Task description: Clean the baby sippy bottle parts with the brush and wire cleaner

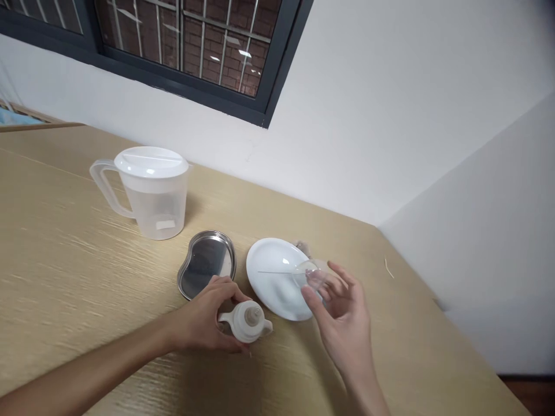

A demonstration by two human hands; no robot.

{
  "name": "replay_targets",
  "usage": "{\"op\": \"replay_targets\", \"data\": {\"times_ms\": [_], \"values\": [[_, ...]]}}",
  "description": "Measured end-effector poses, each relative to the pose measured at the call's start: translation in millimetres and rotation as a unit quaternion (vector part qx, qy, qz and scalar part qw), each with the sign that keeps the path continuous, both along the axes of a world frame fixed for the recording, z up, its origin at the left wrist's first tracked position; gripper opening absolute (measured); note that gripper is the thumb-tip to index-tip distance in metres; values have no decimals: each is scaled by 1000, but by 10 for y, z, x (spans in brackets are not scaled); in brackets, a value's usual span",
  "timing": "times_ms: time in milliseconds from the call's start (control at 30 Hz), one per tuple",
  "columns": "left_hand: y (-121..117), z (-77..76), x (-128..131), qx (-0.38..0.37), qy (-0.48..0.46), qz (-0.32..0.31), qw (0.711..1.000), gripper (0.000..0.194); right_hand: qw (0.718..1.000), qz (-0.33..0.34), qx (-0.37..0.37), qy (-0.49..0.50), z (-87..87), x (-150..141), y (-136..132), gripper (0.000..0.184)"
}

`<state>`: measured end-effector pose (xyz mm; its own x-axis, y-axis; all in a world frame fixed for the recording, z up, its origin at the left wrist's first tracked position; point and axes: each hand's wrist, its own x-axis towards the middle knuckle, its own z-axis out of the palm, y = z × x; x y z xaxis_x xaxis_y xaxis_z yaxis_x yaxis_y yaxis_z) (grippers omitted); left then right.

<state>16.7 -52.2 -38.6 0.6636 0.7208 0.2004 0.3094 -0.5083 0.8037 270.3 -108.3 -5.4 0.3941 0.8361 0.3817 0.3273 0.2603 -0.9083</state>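
Note:
My left hand (212, 318) is wrapped round a baby bottle (248, 322) with a white collar, two side handles and a bare teat pointing up towards me. Between the fingers of my right hand (344, 318) is a clear dome-shaped bottle cap (307, 274), blurred at its edges. The cap is over the right side of a white oval plate (271, 289). A thin dark line runs across that plate; I cannot make out what it is. Just beyond my left hand lies a shiny metal kidney dish (208, 260).
A translucent lidded jug (154, 193) with a handle stands at the back left. A small blurred object (302, 248) shows behind the plate. A thin pale strip (389, 268) lies on the wooden table (87, 277) at right. Wall and barred window (186, 46) are behind.

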Motion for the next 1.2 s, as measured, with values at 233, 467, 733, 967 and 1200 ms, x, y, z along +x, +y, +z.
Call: {"op": "replay_targets", "data": {"times_ms": [233, 467, 733, 967, 1200], "values": [[-8, 32, 7, 5, 15, 0, 1000, 58, 967, -16, -76, -245, -93, 150, 45, 42], [-10, 44, 7, 11, 22, -10, 1000, 58, 905, -40, -105, -411, -196, 116, 51, 42], [-23, 4, 1, 26, 18, -4, 999, 60, 897, -79, -88, -425, -279, 104, 86, 33], [-38, -6, 21, 10, 5, -4, 1000, 58, 926, 59, 57, -368, -31, -214, -119, 42], [-66, -15, 43, 26, -29, -22, 999, 43, 944, 86, 61, -314, -83, -621, -209, 41]]}}
